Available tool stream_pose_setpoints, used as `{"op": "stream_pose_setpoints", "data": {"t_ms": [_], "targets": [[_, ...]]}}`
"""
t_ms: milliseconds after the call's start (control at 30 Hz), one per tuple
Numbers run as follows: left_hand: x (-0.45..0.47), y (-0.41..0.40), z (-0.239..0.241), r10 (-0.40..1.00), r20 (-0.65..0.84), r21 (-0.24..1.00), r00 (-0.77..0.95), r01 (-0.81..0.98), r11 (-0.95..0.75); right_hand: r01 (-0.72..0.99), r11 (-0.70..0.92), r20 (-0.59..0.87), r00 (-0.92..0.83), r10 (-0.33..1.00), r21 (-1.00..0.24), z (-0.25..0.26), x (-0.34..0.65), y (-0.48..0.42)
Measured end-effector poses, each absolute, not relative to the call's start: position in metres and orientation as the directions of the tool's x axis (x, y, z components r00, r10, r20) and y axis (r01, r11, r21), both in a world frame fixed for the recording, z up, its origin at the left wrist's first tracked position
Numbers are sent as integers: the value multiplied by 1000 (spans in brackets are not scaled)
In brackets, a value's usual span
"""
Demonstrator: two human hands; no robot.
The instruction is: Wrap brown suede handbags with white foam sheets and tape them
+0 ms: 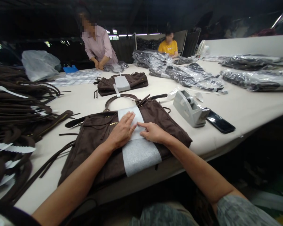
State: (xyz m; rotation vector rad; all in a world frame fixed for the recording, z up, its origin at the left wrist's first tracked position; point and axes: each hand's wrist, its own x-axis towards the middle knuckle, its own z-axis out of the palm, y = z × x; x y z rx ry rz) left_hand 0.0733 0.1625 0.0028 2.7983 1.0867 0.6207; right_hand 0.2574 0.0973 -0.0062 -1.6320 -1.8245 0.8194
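A dark brown handbag (96, 135) lies flat in front of me, its handle up and toward the far side. Around its middle runs a white wrapping strip (141, 153), with one layer overlapping another. My left hand (123, 130) rests flat on the strip, fingers stretched out. From the right, my right hand (153, 131) touches the same strip with its index finger extended and its thumb apart; the other fingers are partly hidden. Neither hand visibly holds anything. A white toothed tie (117, 90) stands up from the bag's handle.
Right of the bag are a grey tape dispenser (191, 110) and a black phone (220, 121). Another wrapped brown bag (136, 82) lies beyond. Brown bags (14, 106) pile up at left. Plastic-wrapped bags (252, 80) lie at right. Two people work across the table (85, 94).
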Motion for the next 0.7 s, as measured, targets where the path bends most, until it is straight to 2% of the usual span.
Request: {"op": "stream_pose_setpoints", "data": {"t_ms": [67, 133, 267, 333, 433, 533, 633, 700], "targets": [[74, 159, -7, 600, 256, 174, 758, 574, -800, 607, 83, -6, -143, 990, -791, -7, 260, 96], [74, 156, -15, 583, 239, 132, 777, 569, -812, 585, 74, -20, -153, 988, -808, -8, 262, 95], [73, 152, -21, 575, 233, -90, 785, 606, -790, 594, 61, -18, -126, 992, -802, -8, 261, 96], [72, 152, -22, 571, 242, -150, 784, 612, -777, 604, 33, -14, -73, 997, -796, -9, 259, 96], [71, 154, -23, 565, 231, -151, 792, 602, -784, 597, -7, 34, 57, 998, -802, -6, 255, 87], [69, 158, -25, 567, 211, -116, 796, 597, -794, 549, 85, 195, 145, 970, -831, 3, 259, 59], [68, 162, -27, 557, 201, -79, 806, 581, -810, 492, 216, 375, 251, 892, -843, 20, 287, 25], [68, 164, -26, 553, 186, -53, 812, 571, -819, 545, 230, 483, 381, 789, -806, 35, 325, 11]]}}
